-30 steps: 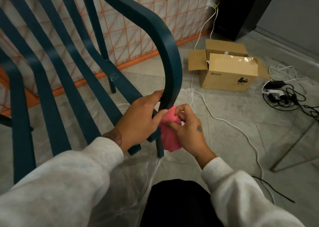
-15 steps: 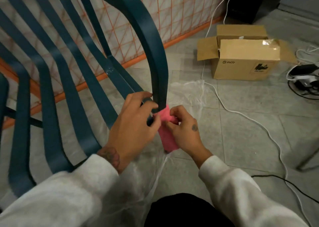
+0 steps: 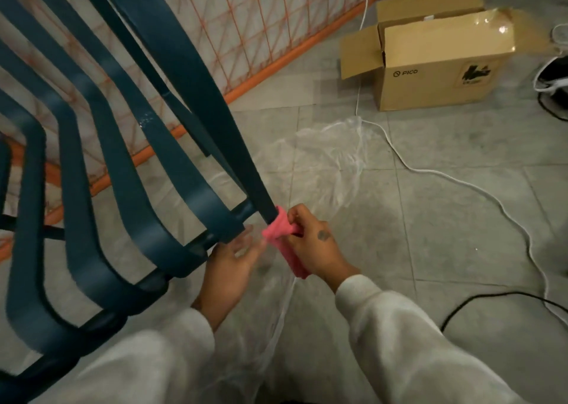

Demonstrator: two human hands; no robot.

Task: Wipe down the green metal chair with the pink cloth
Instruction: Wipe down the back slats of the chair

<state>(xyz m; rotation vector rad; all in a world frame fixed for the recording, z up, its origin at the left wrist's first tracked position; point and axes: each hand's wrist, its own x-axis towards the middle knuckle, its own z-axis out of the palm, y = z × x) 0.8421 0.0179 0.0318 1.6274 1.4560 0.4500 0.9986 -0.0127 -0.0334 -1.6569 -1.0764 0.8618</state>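
**Thin pinch on a narrow strut**

Head view: The soft pink cloth (image 3: 278, 234) sits just below the centre of the frame. It is wrapped round the lower end of the armrest band of the dark green metal chair (image 3: 190, 74), and its loose tail hangs down toward the bottom of the frame. The right hand (image 3: 319, 247) pinches the wrapped part between thumb and fingertips. The left hand (image 3: 230, 265) lies just left of it under the seat's front rail, with its fingers spread and relaxed. It is blurred, so I cannot tell whether it touches the rail.

The likeliest slip is that the cloth unwinds or slides off the band, since only fingertips hold it and the tail hangs free. With no hand gripping the frame, a firm rub could probably shift or rock the chair. A clear plastic sheet (image 3: 325, 151) and a white cable (image 3: 430, 173) lie on the grey tiled floor (image 3: 430, 234) right of centre, and either might snag or skid.

The chair fills the left half of the frame. It has flat curved slats with a matte, dusty-looking finish, and pale specks show on one slat at centre left.
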